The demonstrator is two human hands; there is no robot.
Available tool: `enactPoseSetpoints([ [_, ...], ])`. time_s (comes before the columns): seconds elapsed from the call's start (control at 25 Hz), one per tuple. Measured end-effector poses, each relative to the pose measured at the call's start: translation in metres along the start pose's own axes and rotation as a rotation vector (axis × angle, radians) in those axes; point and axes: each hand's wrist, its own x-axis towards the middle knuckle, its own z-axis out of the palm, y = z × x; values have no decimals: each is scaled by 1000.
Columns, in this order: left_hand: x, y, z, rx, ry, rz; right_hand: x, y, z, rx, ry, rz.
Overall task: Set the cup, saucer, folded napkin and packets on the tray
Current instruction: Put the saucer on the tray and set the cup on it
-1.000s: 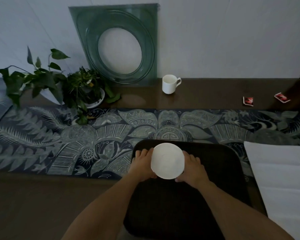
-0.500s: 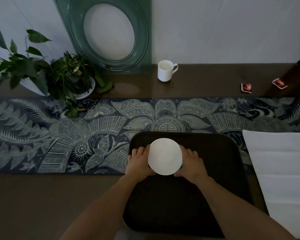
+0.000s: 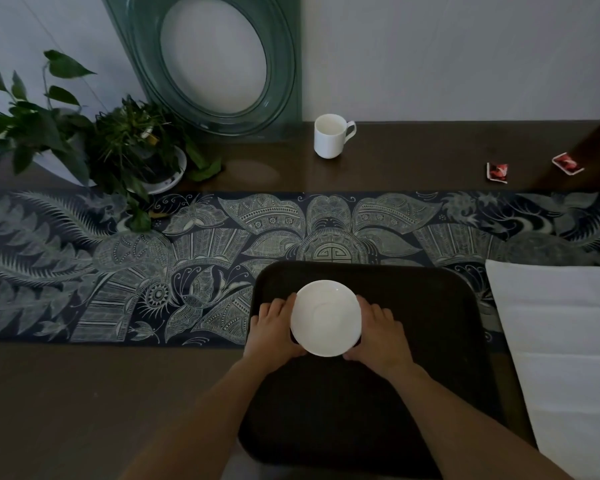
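Head view: the left hand (image 3: pixel 274 329) and right hand (image 3: pixel 378 332) grip the saucer (image 3: pixel 325 317) by opposite edges, fingers curled at the rim, over the far left part of the tray (image 3: pixel 430 341). Whether the saucer rests on the tray or hangs just above it cannot be told. The two-sided grip keeps the saucer level and likely allows centring before release. The cup (image 3: pixel 330 136) stands upright well beyond the hands, near the wall, handle to the right; it is probably next, to sit on the saucer. Two red packets (image 3: pixel 497 172) lie far to the right of the hands, beyond the runner (image 3: pixel 118 265). The napkin (image 3: pixel 561 341), white and flat, lies just right of the tray, near the right hand. None of these three items is on the tray yet.
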Motion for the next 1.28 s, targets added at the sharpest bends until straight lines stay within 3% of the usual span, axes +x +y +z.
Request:
enactPoseSetpoints([
  [0.48,-8,5,-2,-35,-26,-2,-3,8,-1,-15,-31,-15],
  [0.72,17,-3,-30,-22,-186,-7,21,28,-21,-23,-92,-73],
  [1.0,122,3,-106,107,-486,-6,116,42,-105,-342,-282,-180],
  [1.28,276,35,-180,253,-433,-31,241,23,-196,-458,-190,-140],
])
